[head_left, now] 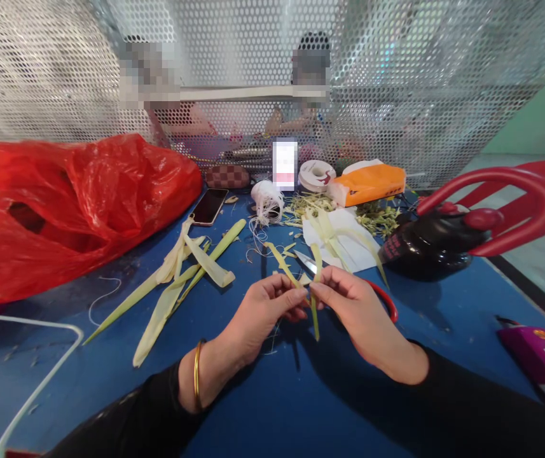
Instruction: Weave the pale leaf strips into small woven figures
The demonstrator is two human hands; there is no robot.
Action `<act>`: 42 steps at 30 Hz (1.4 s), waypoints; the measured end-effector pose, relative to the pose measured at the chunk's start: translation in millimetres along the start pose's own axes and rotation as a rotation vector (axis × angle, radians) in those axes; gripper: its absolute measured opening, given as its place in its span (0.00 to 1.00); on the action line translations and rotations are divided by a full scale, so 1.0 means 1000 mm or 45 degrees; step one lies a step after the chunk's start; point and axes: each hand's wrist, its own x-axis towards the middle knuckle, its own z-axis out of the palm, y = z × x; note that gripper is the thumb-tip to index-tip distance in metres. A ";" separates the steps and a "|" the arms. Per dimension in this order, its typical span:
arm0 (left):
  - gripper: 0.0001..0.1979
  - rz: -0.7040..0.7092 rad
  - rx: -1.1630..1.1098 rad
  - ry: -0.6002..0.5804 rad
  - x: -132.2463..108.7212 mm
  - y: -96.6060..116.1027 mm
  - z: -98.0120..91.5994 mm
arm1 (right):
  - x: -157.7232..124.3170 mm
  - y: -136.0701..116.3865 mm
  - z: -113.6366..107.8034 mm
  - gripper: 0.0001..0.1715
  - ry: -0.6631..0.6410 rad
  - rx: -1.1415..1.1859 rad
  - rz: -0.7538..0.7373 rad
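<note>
My left hand (265, 308) pinches a thin pale green corn husk strip (280, 259) between thumb and fingers. Close beside it, my right hand (360, 312) grips another narrow corn husk strip (317, 256), whose lower end hangs below the fingertips. The fingertips of both hands nearly meet, and which strip crosses which is hard to make out there. Scissors (389, 305) with red handles lie behind and partly under my right hand, blade tips pointing away. Several larger corn husk leaves (160, 318) lie on the blue table (248, 407) to the left.
A red plastic bag (86, 203) fills the back left, near a phone (209, 207). White string (267, 200), a ribbon roll (317, 175), an orange tissue pack (372, 181) and white paper (343, 254) lie behind my hands. A black bottle (434, 248) and purple box (539, 362) stand right.
</note>
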 end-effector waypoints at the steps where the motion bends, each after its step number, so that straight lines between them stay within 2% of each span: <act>1: 0.09 0.000 0.014 -0.035 -0.001 0.000 0.001 | 0.000 0.000 0.000 0.13 0.000 0.014 0.016; 12: 0.11 0.035 0.143 -0.181 -0.003 0.002 0.004 | 0.000 0.001 0.001 0.13 -0.005 0.094 0.057; 19: 0.08 0.088 0.177 -0.275 -0.004 0.001 0.003 | 0.001 0.005 0.000 0.13 0.023 0.153 0.044; 26: 0.07 0.046 0.208 -0.514 -0.008 0.002 0.002 | 0.007 0.005 -0.006 0.12 0.081 0.157 0.061; 28: 0.08 0.041 0.178 -0.483 -0.009 0.002 0.002 | 0.008 0.004 -0.008 0.11 0.075 0.151 0.056; 32: 0.08 0.013 0.140 -0.290 -0.007 0.001 0.005 | 0.009 0.001 -0.008 0.08 0.062 0.137 0.054; 38: 0.08 0.007 0.157 -0.094 -0.002 -0.003 0.004 | 0.006 0.000 -0.007 0.12 -0.021 0.221 0.181; 40: 0.07 -0.054 0.235 -0.056 -0.001 -0.003 0.003 | 0.004 0.000 -0.007 0.12 -0.071 0.267 0.189; 42: 0.05 -0.179 0.389 -0.095 -0.001 -0.004 0.003 | 0.002 -0.002 -0.007 0.11 -0.113 0.300 0.169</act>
